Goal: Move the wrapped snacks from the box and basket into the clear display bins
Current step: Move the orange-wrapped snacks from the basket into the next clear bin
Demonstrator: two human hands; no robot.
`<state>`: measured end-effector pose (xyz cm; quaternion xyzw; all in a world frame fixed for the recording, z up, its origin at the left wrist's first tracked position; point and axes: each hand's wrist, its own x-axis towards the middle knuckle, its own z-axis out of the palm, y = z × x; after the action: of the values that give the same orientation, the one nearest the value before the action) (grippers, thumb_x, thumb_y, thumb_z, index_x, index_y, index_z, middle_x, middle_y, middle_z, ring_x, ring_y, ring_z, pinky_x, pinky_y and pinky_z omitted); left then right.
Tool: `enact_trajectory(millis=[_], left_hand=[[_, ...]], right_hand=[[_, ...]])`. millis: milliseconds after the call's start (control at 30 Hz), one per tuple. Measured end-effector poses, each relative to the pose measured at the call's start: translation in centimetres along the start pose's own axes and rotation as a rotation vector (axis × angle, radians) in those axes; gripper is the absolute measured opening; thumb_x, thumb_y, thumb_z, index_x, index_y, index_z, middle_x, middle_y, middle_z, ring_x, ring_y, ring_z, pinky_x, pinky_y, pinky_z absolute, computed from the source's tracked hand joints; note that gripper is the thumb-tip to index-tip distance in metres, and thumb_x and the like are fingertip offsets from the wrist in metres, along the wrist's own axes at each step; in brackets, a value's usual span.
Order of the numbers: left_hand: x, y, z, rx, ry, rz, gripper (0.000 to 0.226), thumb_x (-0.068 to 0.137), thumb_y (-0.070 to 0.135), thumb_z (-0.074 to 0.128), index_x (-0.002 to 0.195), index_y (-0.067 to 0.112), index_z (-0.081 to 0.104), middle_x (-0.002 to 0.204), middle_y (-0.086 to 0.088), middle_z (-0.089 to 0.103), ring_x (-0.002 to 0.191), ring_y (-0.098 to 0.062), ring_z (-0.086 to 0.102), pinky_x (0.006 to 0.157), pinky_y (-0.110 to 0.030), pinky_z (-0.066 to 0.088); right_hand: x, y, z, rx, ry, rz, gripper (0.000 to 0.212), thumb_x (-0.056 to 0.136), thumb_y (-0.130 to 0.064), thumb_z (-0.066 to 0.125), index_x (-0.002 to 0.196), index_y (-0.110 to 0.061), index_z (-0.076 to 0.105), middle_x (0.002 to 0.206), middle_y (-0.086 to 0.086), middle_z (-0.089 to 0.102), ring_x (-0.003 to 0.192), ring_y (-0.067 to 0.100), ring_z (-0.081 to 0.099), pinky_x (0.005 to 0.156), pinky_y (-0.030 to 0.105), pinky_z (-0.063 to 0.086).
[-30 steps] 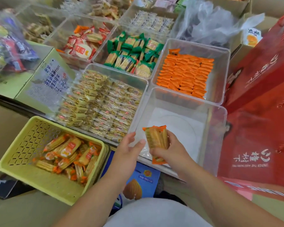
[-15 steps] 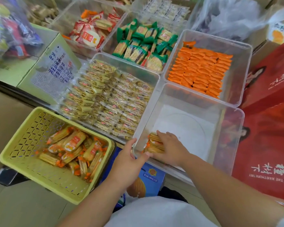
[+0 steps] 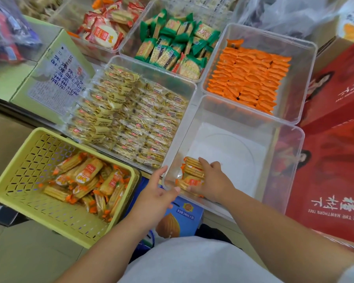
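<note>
Currently I see the right hand [image 3: 211, 178] curled over a stack of orange-wrapped biscuit packets [image 3: 192, 170] in the near-left corner of the clear plastic bin [image 3: 233, 156]. The left hand [image 3: 155, 193], fingers spread, touches that corner outside (more packets lie in the yellow slotted basket [image 3: 18, 180]).

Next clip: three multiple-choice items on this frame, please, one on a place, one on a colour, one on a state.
1. Where is the right hand?
A. In the green-packet bin.
B. Inside the nearest clear bin, at its near-left corner.
C. On the red carton.
2. What colour is the basket?
A. Blue.
B. Black.
C. Yellow.
3. How full is the nearest clear bin?
A. Mostly bare.
B. Packed full.
C. Lidded.
Key: 1 B, it grips wrapped snacks in that corner; 2 C, its perforated walls are pale yellow; 3 A, only that small stack lies inside.
</note>
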<state>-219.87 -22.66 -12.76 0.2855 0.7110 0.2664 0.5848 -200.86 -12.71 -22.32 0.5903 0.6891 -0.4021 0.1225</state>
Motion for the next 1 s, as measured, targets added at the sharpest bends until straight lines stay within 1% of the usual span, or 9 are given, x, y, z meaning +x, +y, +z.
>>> enact_trajectory(millis=[100, 200, 400, 467, 533, 633, 700, 800, 1000], left_hand=[[0.0, -0.1, 0.1, -0.007, -0.003, 0.005, 0.059, 0.096, 0.04, 0.07, 0.11, 0.083, 0.033, 0.094, -0.003, 0.076, 0.078, -0.01, 0.074, 0.081, -0.035, 0.055], [0.0, -0.1, 0.0, -0.012, -0.013, 0.009, 0.057, 0.096, 0.04, 0.07, 0.114, 0.08, 0.033, 0.094, -0.002, 0.076, 0.078, -0.009, 0.074, 0.085, -0.038, 0.057], [0.1, -0.1, -0.4, -0.002, -0.032, 0.009, 0.058, 0.096, 0.042, 0.068, 0.14, 0.061, 0.035, 0.095, 0.001, 0.077, 0.083, -0.009, 0.074, 0.083, -0.035, 0.056], [0.1, 0.0, -0.5, -0.001, -0.031, 0.01, 0.058, 0.097, 0.041, 0.068, 0.142, 0.059, 0.036, 0.096, 0.0, 0.077, 0.084, -0.011, 0.074, 0.082, -0.034, 0.056], [0.0, 0.0, -0.5, 0.001, -0.031, 0.01, 0.057, 0.097, 0.04, 0.067, 0.142, 0.059, 0.036, 0.095, 0.001, 0.077, 0.085, -0.011, 0.074, 0.084, -0.036, 0.056], [-0.1, 0.1, -0.5, -0.004, -0.032, 0.005, 0.057, 0.097, 0.04, 0.067, 0.141, 0.06, 0.035, 0.095, 0.001, 0.077, 0.085, -0.011, 0.074, 0.085, -0.036, 0.057], [-0.1, 0.2, -0.4, -0.007, -0.032, 0.0, 0.057, 0.097, 0.04, 0.067, 0.14, 0.06, 0.035, 0.096, 0.0, 0.077, 0.085, -0.011, 0.074, 0.083, -0.035, 0.056], [-0.1, 0.2, -0.3, -0.01, -0.033, -0.002, 0.058, 0.097, 0.04, 0.067, 0.141, 0.058, 0.033, 0.099, -0.002, 0.076, 0.085, -0.011, 0.074, 0.078, -0.03, 0.054], [-0.1, 0.2, -0.3, -0.014, -0.041, -0.008, 0.059, 0.098, 0.04, 0.067, 0.143, 0.057, 0.033, 0.102, -0.002, 0.076, 0.087, -0.012, 0.074, 0.076, -0.028, 0.053]], right_hand=[[0.0, -0.2, -0.3, -0.02, 0.022, 0.004, 0.123, 0.063, -0.07, 0.081, 0.157, -0.04, 0.007, 0.146, 0.007, 0.024, 0.12, 0.03, 0.056, 0.094, 0.039, 0.052], [-0.2, -0.3, -0.6, -0.024, 0.099, 0.046, 0.119, 0.055, -0.072, 0.082, 0.148, -0.038, 0.016, 0.139, 0.006, 0.029, 0.109, 0.031, 0.06, 0.082, 0.038, 0.052], [-1.1, 0.5, -0.7, 0.08, 0.201, 0.07, 0.07, 0.072, -0.059, 0.08, 0.118, -0.025, 0.04, 0.109, -0.002, 0.05, 0.089, 0.021, 0.058, 0.064, 0.031, 0.041], [-1.4, 0.8, -0.8, 0.043, 0.143, 0.068, 0.053, 0.076, -0.06, 0.077, 0.098, -0.026, 0.043, 0.091, -0.006, 0.054, 0.08, 0.017, 0.055, 0.057, 0.029, 0.035], [-1.5, 1.0, -0.6, 0.053, 0.081, 0.092, 0.049, 0.077, -0.059, 0.077, 0.087, -0.027, 0.041, 0.083, -0.007, 0.054, 0.074, 0.011, 0.052, 0.055, 0.029, 0.034], [-1.1, 0.9, -0.3, 0.218, 0.055, 0.127, 0.052, 0.075, -0.053, 0.083, 0.098, -0.026, 0.044, 0.09, -0.005, 0.06, 0.079, 0.012, 0.057, 0.062, 0.031, 0.045], [-0.8, 0.5, -0.2, 0.384, -0.016, 0.147, 0.071, 0.071, -0.048, 0.088, 0.118, -0.027, 0.04, 0.102, -0.001, 0.064, 0.09, 0.019, 0.063, 0.073, 0.035, 0.051], [-0.4, 0.2, -0.2, 0.447, -0.066, 0.14, 0.099, 0.065, -0.041, 0.094, 0.139, -0.031, 0.03, 0.116, 0.002, 0.063, 0.103, 0.023, 0.062, 0.083, 0.035, 0.051], [-0.2, 0.1, -0.6, 0.376, -0.093, 0.102, 0.071, 0.066, -0.029, 0.093, 0.125, -0.029, 0.054, 0.114, 0.004, 0.055, 0.095, 0.019, 0.059, 0.07, 0.03, 0.048]])
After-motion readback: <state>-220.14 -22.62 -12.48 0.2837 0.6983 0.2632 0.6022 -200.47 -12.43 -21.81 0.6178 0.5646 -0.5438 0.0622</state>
